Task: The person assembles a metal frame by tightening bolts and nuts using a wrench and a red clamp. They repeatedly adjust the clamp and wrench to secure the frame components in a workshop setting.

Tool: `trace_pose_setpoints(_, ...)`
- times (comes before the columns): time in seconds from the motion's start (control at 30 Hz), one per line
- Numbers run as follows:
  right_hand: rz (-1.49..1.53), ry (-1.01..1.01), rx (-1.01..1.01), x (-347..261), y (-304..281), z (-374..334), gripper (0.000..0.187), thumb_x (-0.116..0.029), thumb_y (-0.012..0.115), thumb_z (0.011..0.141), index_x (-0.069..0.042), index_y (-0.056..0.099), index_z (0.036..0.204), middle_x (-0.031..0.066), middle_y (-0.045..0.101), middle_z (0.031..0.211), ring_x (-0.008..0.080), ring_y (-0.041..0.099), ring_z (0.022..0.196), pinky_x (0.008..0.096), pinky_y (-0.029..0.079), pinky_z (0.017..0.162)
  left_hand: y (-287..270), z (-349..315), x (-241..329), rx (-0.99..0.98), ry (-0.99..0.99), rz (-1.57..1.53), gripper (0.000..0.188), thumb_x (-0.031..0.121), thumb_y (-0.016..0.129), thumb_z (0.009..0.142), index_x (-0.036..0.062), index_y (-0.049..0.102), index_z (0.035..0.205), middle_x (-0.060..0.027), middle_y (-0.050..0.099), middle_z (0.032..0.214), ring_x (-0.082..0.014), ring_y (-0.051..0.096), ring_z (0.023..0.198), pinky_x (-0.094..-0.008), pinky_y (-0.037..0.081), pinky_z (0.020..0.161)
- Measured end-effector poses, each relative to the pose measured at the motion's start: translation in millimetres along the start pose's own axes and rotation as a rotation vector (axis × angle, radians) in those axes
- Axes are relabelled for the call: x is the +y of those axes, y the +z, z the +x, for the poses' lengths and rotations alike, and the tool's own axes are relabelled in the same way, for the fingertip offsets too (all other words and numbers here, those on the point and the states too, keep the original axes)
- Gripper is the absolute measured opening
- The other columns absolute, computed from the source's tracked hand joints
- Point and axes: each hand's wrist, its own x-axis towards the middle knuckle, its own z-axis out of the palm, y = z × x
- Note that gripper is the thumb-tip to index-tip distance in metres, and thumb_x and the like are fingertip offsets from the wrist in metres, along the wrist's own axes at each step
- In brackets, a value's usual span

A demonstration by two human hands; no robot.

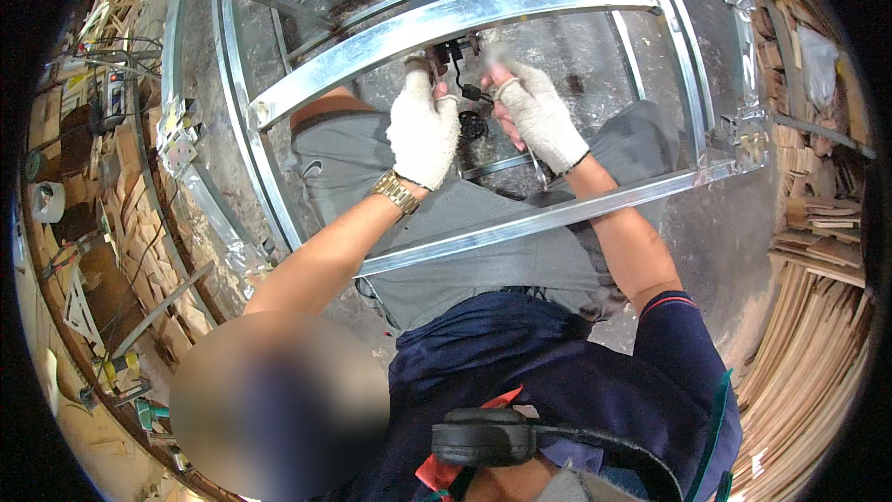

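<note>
My left hand (423, 133), in a white knitted glove with bare fingertips, reaches up under the curved metal crossbar (446, 26). Its fingers are curled beside a dark fitting (452, 53) below the bar; what they grip is partly hidden. A black cable with a connector (474, 93) hangs from that fitting between my hands. My right hand (541, 116), gloved likewise, is closed around a slim silver wrench (539, 170), whose lower end sticks out under the palm. Its head is hidden. A small blurred patch covers the area by the right fingertips.
The welded metal frame surrounds my arms; its near rail (539, 223) crosses over my lap. Taped bundles (181, 135) sit at its left corner. Stacked wood strips (794, 372) line the right. At left, a shelf holds wood pieces, a white tape roll (48, 203) and tools.
</note>
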Motion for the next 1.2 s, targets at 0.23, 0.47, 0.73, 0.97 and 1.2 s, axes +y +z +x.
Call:
trace_pose_setpoints(0.23, -0.020, -0.212, 0.216, 10, -8, 11, 0.040, -0.042, 0.048, 0.107, -0.005, 0.061, 0.104, -0.0011, 0.050, 0.062, 0.0081, 0.047, 0.046, 0.0274, 0.036, 0.041, 9, -1, -5, -0.017, -0.237, -0.248, 0.026, 0.005, 0.055, 0.097, -0.0025, 0.047, 0.120, -0.0199, 0.069, 0.089, -0.0281, 0.072, 0.076, -0.0391, 0.054, 0.062)
trace_pose_setpoints(0.47, -0.884, -0.508, 0.138, 19, -33, 40, 0.033, -0.032, 0.049, 0.103, -0.004, 0.064, 0.110, 0.0260, 0.066, 0.086, 0.0468, 0.064, 0.081, 0.0516, 0.049, 0.069, 0, -1, 18, 0.020, -0.368, -0.783, 0.022, -0.001, 0.055, 0.098, -0.0025, 0.046, 0.118, -0.0156, 0.063, 0.103, -0.0240, 0.073, 0.083, -0.0293, 0.056, 0.064)
trace_pose_setpoints(0.73, -0.975, -0.456, 0.098, 43, -39, 74, 0.031, -0.025, 0.057, 0.099, -0.006, 0.063, 0.123, 0.0231, 0.069, 0.105, 0.0420, 0.066, 0.100, 0.0464, 0.053, 0.080, 4, -2, 14, 0.015, -0.355, -0.786, 0.024, -0.002, 0.054, 0.098, -0.0033, 0.046, 0.120, -0.0141, 0.064, 0.100, -0.0219, 0.072, 0.083, -0.0286, 0.056, 0.066)
trace_pose_setpoints(0.97, -0.841, -0.439, 0.075, 42, -37, 83, 0.035, -0.022, 0.057, 0.096, -0.010, 0.061, 0.129, 0.0201, 0.071, 0.106, 0.0414, 0.067, 0.100, 0.0450, 0.054, 0.081, 8, -3, 8, 0.017, -0.274, -0.704, 0.026, -0.001, 0.054, 0.098, -0.0028, 0.046, 0.123, -0.0120, 0.064, 0.099, -0.0200, 0.071, 0.084, -0.0270, 0.056, 0.067)
trace_pose_setpoints(1.2, -0.845, -0.391, 0.062, 46, -26, 58, 0.031, -0.031, 0.050, 0.102, -0.005, 0.062, 0.115, 0.0261, 0.068, 0.093, 0.0454, 0.066, 0.092, 0.0487, 0.052, 0.076, 11, -6, 8, 0.052, -0.214, -0.619, 0.028, -0.002, 0.054, 0.098, -0.0039, 0.045, 0.124, -0.0113, 0.064, 0.096, -0.0169, 0.069, 0.081, -0.0265, 0.056, 0.067)
